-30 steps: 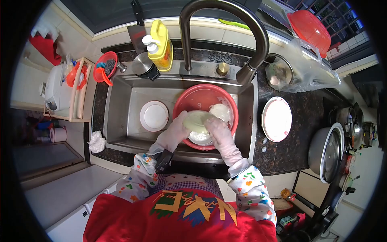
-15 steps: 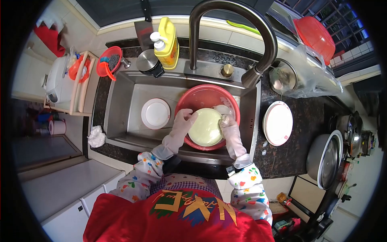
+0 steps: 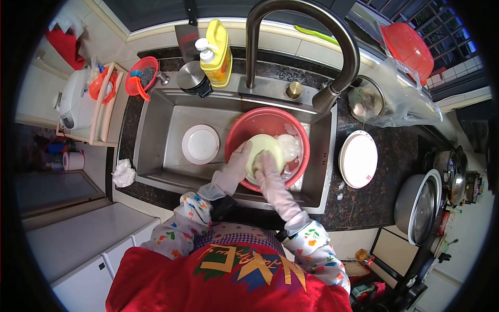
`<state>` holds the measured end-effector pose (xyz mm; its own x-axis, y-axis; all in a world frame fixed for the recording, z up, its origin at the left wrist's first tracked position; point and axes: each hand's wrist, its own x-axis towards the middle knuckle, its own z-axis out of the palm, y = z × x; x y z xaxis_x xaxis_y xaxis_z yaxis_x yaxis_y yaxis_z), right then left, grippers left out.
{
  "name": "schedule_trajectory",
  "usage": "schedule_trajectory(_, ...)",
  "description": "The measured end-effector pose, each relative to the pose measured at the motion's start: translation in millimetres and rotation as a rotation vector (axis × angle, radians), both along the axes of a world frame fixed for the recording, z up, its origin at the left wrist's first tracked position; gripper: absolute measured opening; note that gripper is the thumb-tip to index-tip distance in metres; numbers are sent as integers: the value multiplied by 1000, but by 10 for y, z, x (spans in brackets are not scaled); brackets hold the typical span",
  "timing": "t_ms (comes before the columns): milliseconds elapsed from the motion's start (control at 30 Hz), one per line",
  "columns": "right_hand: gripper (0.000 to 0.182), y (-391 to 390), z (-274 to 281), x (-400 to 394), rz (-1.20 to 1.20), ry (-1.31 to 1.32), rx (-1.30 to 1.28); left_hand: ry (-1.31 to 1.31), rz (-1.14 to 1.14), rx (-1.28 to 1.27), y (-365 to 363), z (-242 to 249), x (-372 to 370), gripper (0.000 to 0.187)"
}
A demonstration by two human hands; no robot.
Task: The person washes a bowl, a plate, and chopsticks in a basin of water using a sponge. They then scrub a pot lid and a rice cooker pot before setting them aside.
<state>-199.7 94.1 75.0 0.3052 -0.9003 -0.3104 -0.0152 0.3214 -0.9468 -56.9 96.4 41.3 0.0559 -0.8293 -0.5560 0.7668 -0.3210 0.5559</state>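
Note:
A pale yellow-green round plate (image 3: 274, 146) is held tilted over the red basin (image 3: 235, 129) in the sink. My left hand (image 3: 240, 160), in a translucent whitish glove, grips the plate's left edge. Also gloved, my right hand (image 3: 267, 167) lies across the plate's face with its fingers stretched over it. Whether anything is under those fingers is hidden. White suds or a soft white thing (image 3: 289, 145) show in the basin to the right of the plate. A white plate (image 3: 200, 144) lies in the sink left of the basin.
A stack of white plates (image 3: 358, 159) stands on the right counter. The faucet (image 3: 325, 99) arches over the sink's back right. Behind the sink are a yellow pump bottle (image 3: 217, 60) and a red bowl (image 3: 148, 73) with scrubbers. A large pot (image 3: 416, 208) is at far right.
My right hand has moved left from the plate's right edge onto its face. The plate has tilted and shifted slightly, showing more of the white suds. My left hand stays at the plate's left edge.

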Motion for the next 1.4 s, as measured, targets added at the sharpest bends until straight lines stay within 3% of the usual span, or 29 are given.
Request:
schedule_trajectory(33, 56, 56, 50, 133, -190, -401, 694, -191, -57, -3, 2, 9, -3, 41)
schedule_trajectory(67, 56, 120, -69, 184, -188, -400, 694, -381, -112, -4, 10, 19, -8, 42)
schedule_trajectory(100, 53, 201, -301, 203, -96, -324, 475, -382, -109, -3, 31, 0, -50, 42)
schedule_trajectory(133, 50, 233, -410, 217, -10, -249, 257, -219, -37, 68, 67, -42, -131, 42)
schedule_trajectory(200, 48, 81, -590, 238, -18, -364, 367, 108, 44, 129, 115, -151, -205, 44)
schedule_trajectory(300, 42, -259, -504, 215, -92, -485, 527, -24, 91, 50, 151, 23, -322, 41)
schedule_trajectory(367, 40, -367, -530, -35, 311, 671, -933, -110, 83, 111, 136, 128, -252, 36)
schedule_trajectory(433, 41, -439, -395, -180, 277, 739, -915, -476, 7, 69, 49, 152, -170, 34)
schedule_trajectory(467, 34, -480, -424, -274, 262, 686, -672, -731, -38, -8, -47, 159, -99, 30)
schedule_trajectory(500, 27, -522, -430, -348, 249, 625, -434, -730, -33, -12, -148, 91, 4, 30)
schedule_trajectory(567, 24, -351, -204, -546, -65, 508, -580, -917, -136, 101, -338, -102, 177, 33)
schedule_trajectory(600, 23, -311, -6, -628, -85, 592, -491, -1108, -191, 152, -442, 55, 206, 35)
schedule_trajectory(700, 25, -242, 49, -902, -113, 347, -153, -1262, -248, 187, -660, -231, 277, 35)
schedule_trajectory(733, 25, -204, 23, -968, -118, 351, -155, -1101, -228, 98, -652, -208, 288, 35)
schedule_trajectory(767, 25, -164, -40, -1034, -140, 309, -101, -1099, -231, 92, -728, -279, 299, 35)
schedule_trajectory(867, 25, -24, -150, -1156, -161, 292, -69, -995, -396, 487, -1092, -980, 379, 32)
schedule_trajectory(900, 25, 32, -181, -1175, -153, 317, -88, -996, -402, 483, -1027, -1320, 465, 32)
schedule_trajectory(933, 25, 83, -229, -1189, -156, 285, -46, -1200, -572, 221, -890, -1693, 600, 22)
schedule_trajectory(1000, 26, 164, -219, -1151, -193, 204, 15, -1384, -742, -63, -839, -1805, 622, 12)
schedule_trajectory(1033, 26, 200, -239, -1138, -209, 184, 5, -1011, -664, 75, -850, -1663, 583, 14)
schedule_trajectory(1100, 26, 249, -279, -1130, -226, 150, 38, -638, -576, 204, -882, -1385, 488, 16)
schedule_trajectory(1267, 26, 251, -222, -1104, -209, 135, 79, -665, -508, 382, -930, -808, 341, 21)
schedule_trajectory(1400, 27, 266, -188, -1046, -203, 102, 106, -715, -447, 210, -851, -639, 359, 22)
